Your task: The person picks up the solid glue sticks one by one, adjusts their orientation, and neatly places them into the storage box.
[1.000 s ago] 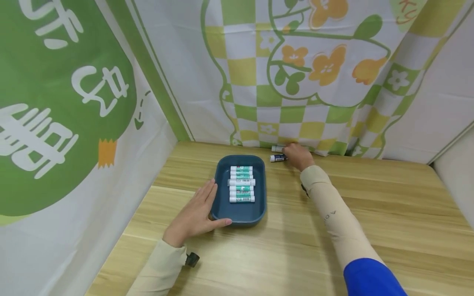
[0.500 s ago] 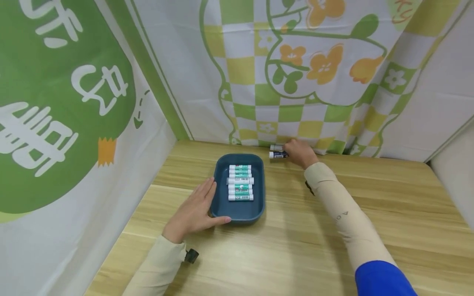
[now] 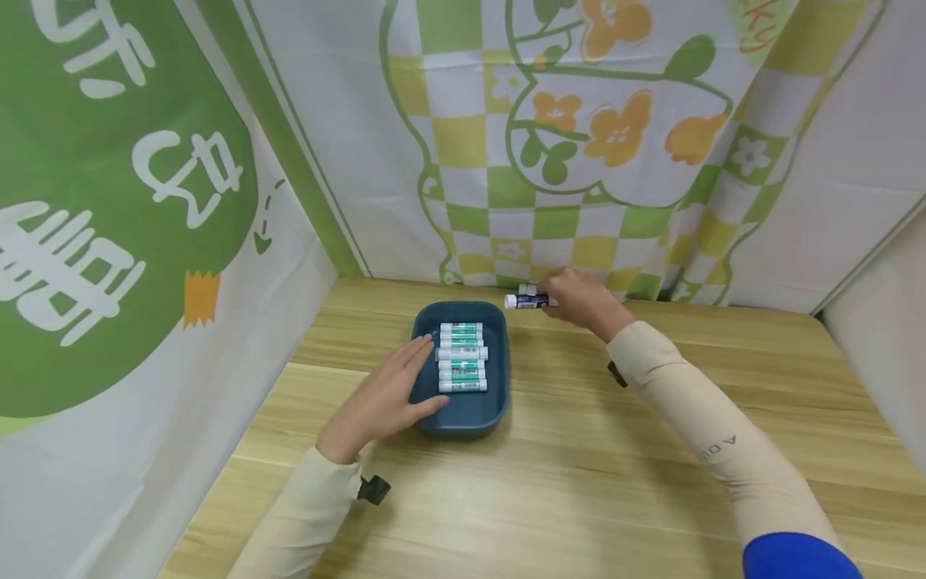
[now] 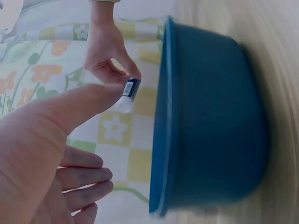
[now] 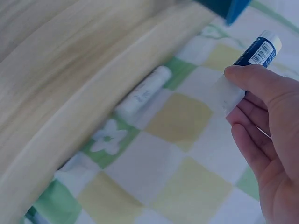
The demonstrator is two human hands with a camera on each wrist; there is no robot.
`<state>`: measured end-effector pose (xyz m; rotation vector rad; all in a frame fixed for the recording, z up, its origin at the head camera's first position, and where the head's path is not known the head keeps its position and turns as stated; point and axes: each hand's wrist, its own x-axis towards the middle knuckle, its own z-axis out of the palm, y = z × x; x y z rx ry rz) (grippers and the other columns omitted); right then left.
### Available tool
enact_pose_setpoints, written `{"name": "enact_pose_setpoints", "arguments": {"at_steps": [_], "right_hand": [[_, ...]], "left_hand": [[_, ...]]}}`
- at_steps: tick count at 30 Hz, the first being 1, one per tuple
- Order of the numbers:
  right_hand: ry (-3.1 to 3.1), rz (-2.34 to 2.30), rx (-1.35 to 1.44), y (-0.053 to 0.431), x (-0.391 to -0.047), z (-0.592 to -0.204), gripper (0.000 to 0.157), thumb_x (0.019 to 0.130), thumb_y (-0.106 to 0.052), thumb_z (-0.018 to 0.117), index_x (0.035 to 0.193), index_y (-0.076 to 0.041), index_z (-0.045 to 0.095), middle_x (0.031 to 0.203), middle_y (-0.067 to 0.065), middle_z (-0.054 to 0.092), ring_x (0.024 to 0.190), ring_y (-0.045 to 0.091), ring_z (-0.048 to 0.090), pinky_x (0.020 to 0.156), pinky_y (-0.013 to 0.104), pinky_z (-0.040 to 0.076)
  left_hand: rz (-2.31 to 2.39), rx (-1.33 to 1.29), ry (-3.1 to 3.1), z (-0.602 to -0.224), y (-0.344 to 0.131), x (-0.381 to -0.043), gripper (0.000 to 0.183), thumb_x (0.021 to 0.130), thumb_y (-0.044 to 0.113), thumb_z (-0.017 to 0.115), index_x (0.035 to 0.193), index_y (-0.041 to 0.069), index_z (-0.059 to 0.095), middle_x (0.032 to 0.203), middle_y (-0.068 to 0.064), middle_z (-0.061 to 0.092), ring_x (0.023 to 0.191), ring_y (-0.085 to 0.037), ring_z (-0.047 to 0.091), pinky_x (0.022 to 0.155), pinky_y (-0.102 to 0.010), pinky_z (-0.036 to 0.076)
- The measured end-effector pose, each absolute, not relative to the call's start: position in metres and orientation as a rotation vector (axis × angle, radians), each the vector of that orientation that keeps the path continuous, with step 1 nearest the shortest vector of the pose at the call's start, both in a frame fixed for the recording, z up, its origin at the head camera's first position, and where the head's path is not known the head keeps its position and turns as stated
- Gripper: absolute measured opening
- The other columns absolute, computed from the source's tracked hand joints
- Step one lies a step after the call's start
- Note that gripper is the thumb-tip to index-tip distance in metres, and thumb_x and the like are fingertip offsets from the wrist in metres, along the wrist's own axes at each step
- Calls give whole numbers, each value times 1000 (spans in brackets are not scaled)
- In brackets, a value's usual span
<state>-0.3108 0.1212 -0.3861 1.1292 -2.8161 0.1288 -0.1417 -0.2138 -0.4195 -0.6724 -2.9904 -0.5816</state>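
My right hand (image 3: 582,304) pinches a dark blue glue stick with white ends (image 3: 531,301) between thumb and fingers. The right wrist view shows its blue label and barcode (image 5: 261,54). A white glue stick (image 5: 145,89) lies behind it, at the foot of the printed cloth, partly hidden by my right hand in the head view. My left hand (image 3: 385,392), fingers straight and thumb spread, is over the left side of a blue tray (image 3: 463,416). Inside the tray, several white and green glue sticks (image 3: 463,370) lie in a stacked column.
The wooden table (image 3: 651,450) ends at the back against a checked, flowered cloth (image 3: 571,217). Another cloth with large white writing on green (image 3: 166,217) hangs along the left.
My right hand has lifted the dark blue glue stick off the table and brought it slightly left, toward the tray. My left hand has shifted from the tray's outer side up over its rim.
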Motion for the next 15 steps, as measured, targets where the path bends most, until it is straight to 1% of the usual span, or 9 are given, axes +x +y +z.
{"name": "enact_pose_setpoints", "arguments": {"at_steps": [3,7,11,15], "right_hand": [[-2760,215,1165,123,-298,-377,27,94,-14,80,118,-1,78,115,17,79,93,29,77,83,43,66],[-2709,386,1185,125,-280,-364,32,93,-14,81,121,1,77,116,19,79,95,29,78,84,42,66],[-2643,576,1194,126,-266,-356,30,90,-13,83,116,0,79,109,16,81,96,28,79,86,43,66],[-2583,752,1193,124,-249,-353,25,88,-13,86,110,-3,82,102,12,83,91,25,80,81,42,66]], "left_hand": [[-695,-678,-2932,-415,-206,-144,86,98,44,75,163,0,37,169,-19,39,155,-42,39,125,-61,37],[-868,-694,-2830,-409,-194,-147,76,98,34,77,158,0,45,162,-21,50,149,-41,49,121,-60,43],[-999,-669,-2750,-405,-180,-150,69,96,29,79,154,2,52,156,-22,55,142,-39,57,117,-56,49],[-1075,-646,-2703,-404,-164,-150,70,94,28,81,153,4,53,155,-21,57,142,-38,58,117,-57,49]]}}
